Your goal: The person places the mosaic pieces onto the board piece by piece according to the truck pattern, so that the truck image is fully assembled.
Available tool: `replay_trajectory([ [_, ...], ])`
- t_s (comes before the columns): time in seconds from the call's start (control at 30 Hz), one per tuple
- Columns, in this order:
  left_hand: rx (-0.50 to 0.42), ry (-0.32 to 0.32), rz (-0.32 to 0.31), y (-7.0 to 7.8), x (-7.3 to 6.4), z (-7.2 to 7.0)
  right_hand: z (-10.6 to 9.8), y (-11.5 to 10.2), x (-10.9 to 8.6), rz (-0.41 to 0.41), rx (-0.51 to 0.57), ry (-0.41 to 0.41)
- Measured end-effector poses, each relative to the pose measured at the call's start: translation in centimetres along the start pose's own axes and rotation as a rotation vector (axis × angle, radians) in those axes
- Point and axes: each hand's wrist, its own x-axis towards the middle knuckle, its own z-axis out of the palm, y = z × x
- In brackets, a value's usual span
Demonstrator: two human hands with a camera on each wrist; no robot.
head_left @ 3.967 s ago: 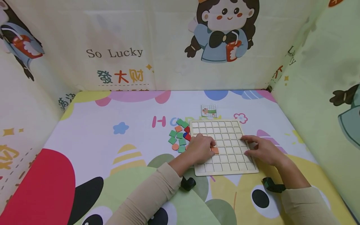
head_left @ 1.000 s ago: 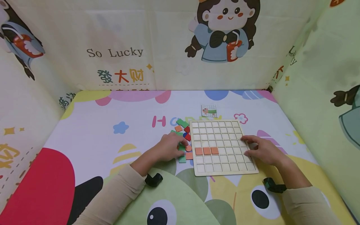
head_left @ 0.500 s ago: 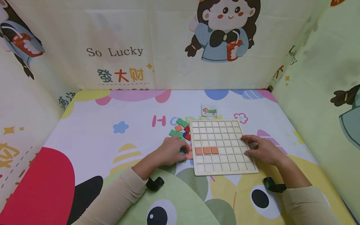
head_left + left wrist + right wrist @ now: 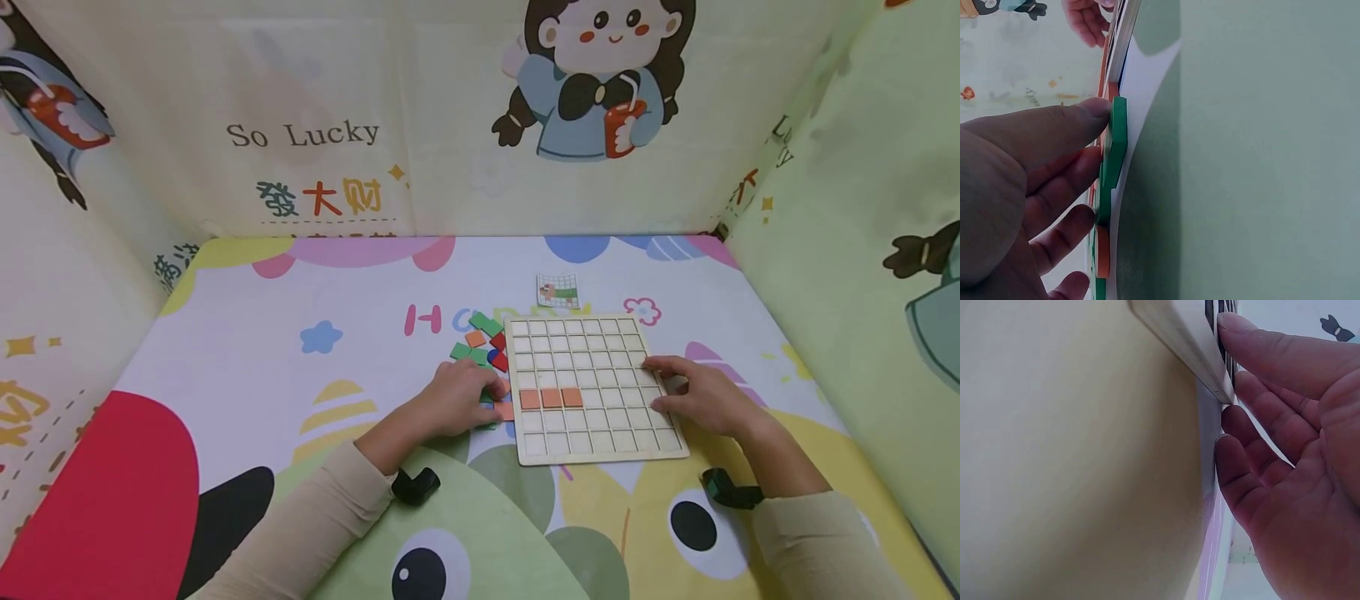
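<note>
Left hand partly hides tiles; thumb on green tile, pinch unclear. Right hand spread, touching board.

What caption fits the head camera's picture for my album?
Three square orange tiles sit on a pale wooden grid board, right hand at its edge, left hand at loose coloured tiles.

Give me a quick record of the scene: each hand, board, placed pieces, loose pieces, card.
left hand: thumb against a green piece; grip unclear
right hand: at the board's right edge, touching it
board: flat grid
placed: three orange squares, leftmost cells, third row from near edge
loose pieces: green, orange, red, blue; left of board, partly hidden
card: beyond board's far edge
</note>
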Motion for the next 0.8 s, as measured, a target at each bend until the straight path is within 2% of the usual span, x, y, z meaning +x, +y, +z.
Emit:
replay_trajectory([
  [0.6, 0.091, -0.005, -0.032, 0.25, -0.05, 0.12, -0.02, -0.04, 0.13, 0.001, 0.005, -0.007],
  [0.8, 0.146, -0.005, -0.011, 0.87, -0.21, -0.03, -0.06, -0.06, 0.06, 0.006, -0.003, -0.003],
])
